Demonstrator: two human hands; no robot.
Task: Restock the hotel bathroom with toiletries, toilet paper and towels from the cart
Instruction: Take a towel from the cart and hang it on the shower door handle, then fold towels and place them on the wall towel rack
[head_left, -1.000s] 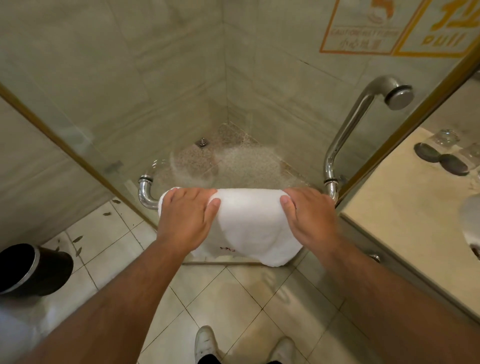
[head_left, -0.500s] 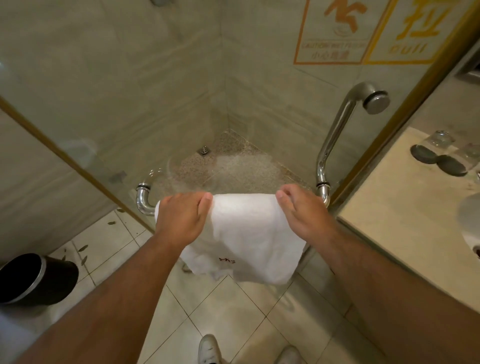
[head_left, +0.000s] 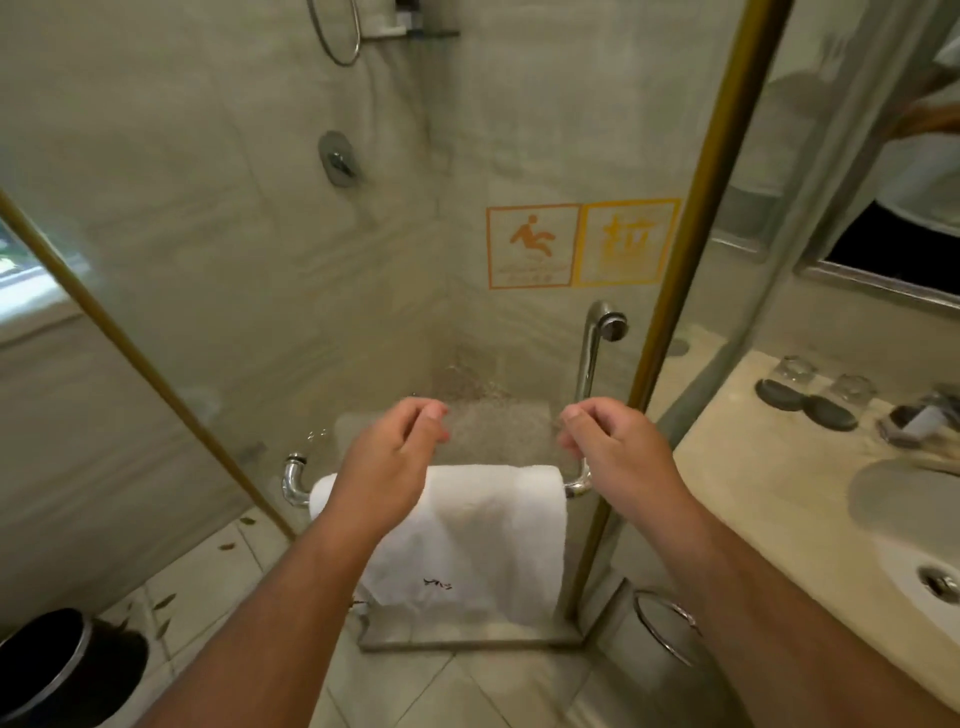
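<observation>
A white towel (head_left: 483, 540) with a small dark embroidered mark hangs folded over the chrome rail (head_left: 295, 486) on the glass shower door. My left hand (head_left: 392, 457) is raised just above the towel's left end, fingers loosely curled, holding nothing. My right hand (head_left: 610, 447) hovers above the towel's right end, near the rail's right bracket, also loosely curled and holding nothing. Neither hand touches the towel.
The glass shower door with a gold frame (head_left: 675, 291) stands straight ahead, with a vertical chrome handle (head_left: 592, 353). A beige counter (head_left: 769, 483) with a sink (head_left: 930, 525) and upturned glasses (head_left: 792, 371) is on the right. A black bin (head_left: 47, 670) sits at the lower left.
Both hands have let go of the towel and lifted off it. The towel now hangs by itself on the rail. The view has tilted up and back.
</observation>
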